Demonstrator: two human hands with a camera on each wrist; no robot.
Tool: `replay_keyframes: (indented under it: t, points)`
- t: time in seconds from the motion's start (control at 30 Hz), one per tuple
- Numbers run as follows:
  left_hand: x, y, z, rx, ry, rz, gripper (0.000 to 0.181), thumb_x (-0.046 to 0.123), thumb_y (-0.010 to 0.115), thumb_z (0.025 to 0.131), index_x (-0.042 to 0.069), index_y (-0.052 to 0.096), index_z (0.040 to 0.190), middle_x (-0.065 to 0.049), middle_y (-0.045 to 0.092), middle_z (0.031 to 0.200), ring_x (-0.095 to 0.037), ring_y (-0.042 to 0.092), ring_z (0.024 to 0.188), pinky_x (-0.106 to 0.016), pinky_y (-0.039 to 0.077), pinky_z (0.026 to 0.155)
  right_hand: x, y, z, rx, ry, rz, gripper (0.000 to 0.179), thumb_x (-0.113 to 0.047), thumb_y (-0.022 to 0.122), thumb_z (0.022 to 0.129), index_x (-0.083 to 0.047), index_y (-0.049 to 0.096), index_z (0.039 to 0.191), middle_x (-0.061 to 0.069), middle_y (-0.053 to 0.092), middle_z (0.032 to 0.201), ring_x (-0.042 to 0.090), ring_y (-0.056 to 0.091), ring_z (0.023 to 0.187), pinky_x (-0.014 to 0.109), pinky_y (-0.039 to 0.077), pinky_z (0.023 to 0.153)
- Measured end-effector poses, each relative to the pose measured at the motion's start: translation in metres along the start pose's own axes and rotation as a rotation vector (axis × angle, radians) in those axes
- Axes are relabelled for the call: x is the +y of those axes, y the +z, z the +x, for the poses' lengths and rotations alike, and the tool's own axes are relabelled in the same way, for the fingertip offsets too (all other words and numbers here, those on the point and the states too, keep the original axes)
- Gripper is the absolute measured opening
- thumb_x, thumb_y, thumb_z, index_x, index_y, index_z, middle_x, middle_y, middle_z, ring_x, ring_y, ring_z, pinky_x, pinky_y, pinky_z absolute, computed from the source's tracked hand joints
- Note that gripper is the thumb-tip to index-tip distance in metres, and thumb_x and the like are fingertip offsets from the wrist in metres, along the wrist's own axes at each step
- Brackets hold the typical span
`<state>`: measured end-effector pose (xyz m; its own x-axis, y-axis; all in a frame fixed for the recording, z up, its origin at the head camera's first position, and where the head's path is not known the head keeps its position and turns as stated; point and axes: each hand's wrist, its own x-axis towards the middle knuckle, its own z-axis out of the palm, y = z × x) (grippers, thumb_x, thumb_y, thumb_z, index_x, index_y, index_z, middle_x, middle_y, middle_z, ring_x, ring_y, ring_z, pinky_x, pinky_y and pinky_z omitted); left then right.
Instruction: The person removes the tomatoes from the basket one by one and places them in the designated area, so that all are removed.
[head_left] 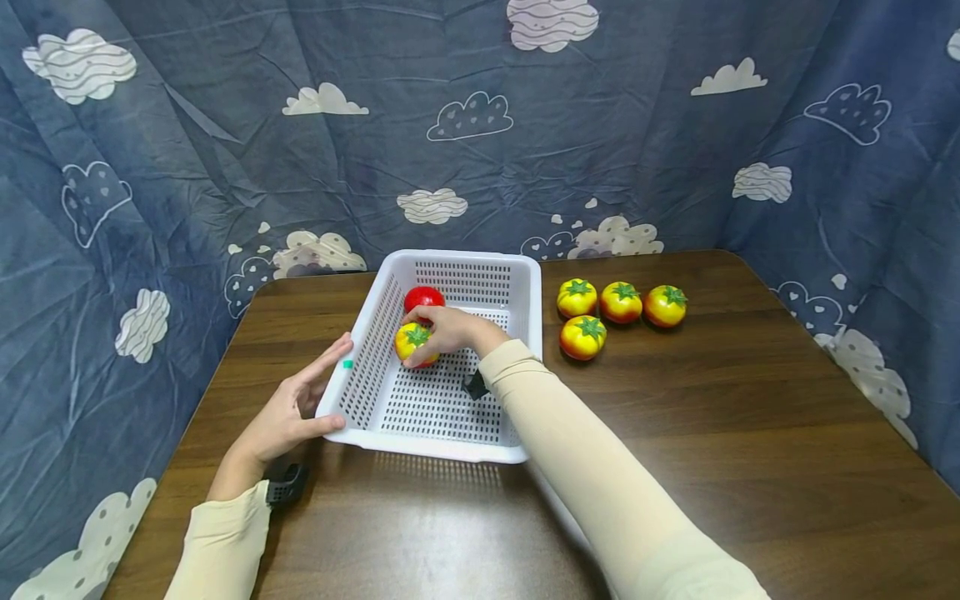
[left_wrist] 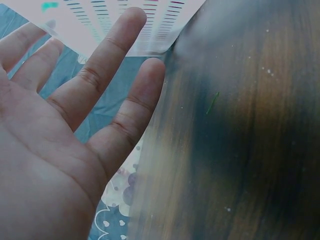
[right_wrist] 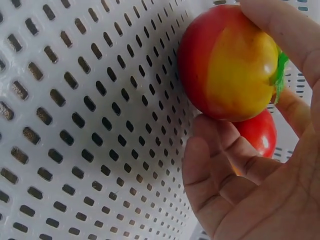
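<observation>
A white perforated plastic basket (head_left: pixel 435 445) stands on the wooden table. Inside it, near its left wall, my right hand (head_left: pixel 452 328) grips a yellow-and-red tomato (head_left: pixel 409 337) with green leaves on top. The right wrist view shows the thumb and fingers around this tomato (right_wrist: pixel 225 65), close over the perforated floor. Just behind lies a red tomato (head_left: pixel 424 296), partly covered by the hand. At the basket's left side my left hand (head_left: pixel 285 417) has its fingers spread and extended along the rim; in the left wrist view the fingers are straight.
Several more yellow-and-red tomatoes (head_left: pixel 621 302) sit on the table (head_left: pixel 720 417) to the right of the basket. A blue curtain (head_left: pixel 465 167) with white clouds hangs behind the table and along its sides.
</observation>
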<state>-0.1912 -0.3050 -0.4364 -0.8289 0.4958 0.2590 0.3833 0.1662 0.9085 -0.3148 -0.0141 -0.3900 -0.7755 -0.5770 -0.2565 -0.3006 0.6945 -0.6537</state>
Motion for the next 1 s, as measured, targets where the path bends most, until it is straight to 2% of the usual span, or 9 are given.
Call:
replay_keyframes:
  t: [0.33, 0.53, 0.7, 1.0]
  points:
    - [-0.002, -0.001, -0.001, -0.004, 0.000, -0.020, 0.096, -0.003, 0.079, 0.086, 0.005, 0.031, 0.169, -0.009, 0.011, 0.183, -0.003, 0.061, 0.136, -0.027, 0.060, 0.094, -0.003, -0.002, -0.004, -0.082, -0.003, 0.059, 0.069, -0.025, 0.088, 0.086, -0.022, 0.058, 0.147, 0.011, 0.058, 0.143, 0.030, 0.053, 0.130, 0.046, 0.046, 0.117]
    - [0.001, -0.001, 0.000, -0.003, -0.005, -0.020, 0.096, -0.003, 0.079, 0.086, 0.006, 0.031, 0.169, -0.010, 0.011, 0.183, -0.004, 0.062, 0.135, -0.028, 0.061, 0.092, -0.006, -0.005, -0.005, -0.036, -0.027, -0.006, 0.066, -0.024, 0.087, 0.088, -0.019, 0.058, 0.146, 0.011, 0.060, 0.141, 0.029, 0.056, 0.126, 0.045, 0.047, 0.116]
    - [0.001, 0.000, 0.002, -0.002, -0.009, -0.006, 0.097, -0.004, 0.079, 0.085, 0.006, 0.032, 0.169, -0.012, 0.011, 0.183, -0.002, 0.060, 0.136, -0.027, 0.060, 0.093, -0.011, -0.010, -0.007, 0.013, -0.047, -0.064, 0.069, -0.030, 0.088, 0.087, -0.018, 0.056, 0.146, 0.009, 0.063, 0.137, 0.028, 0.058, 0.122, 0.044, 0.048, 0.112]
    - [0.003, 0.000, 0.002, 0.001, -0.024, -0.003, 0.097, -0.003, 0.079, 0.085, 0.008, 0.032, 0.169, -0.014, 0.010, 0.182, -0.003, 0.062, 0.134, -0.027, 0.061, 0.092, -0.015, -0.020, -0.017, 0.048, -0.097, -0.060, 0.067, -0.033, 0.090, 0.084, -0.019, 0.058, 0.141, 0.006, 0.066, 0.128, 0.025, 0.061, 0.114, 0.038, 0.051, 0.101]
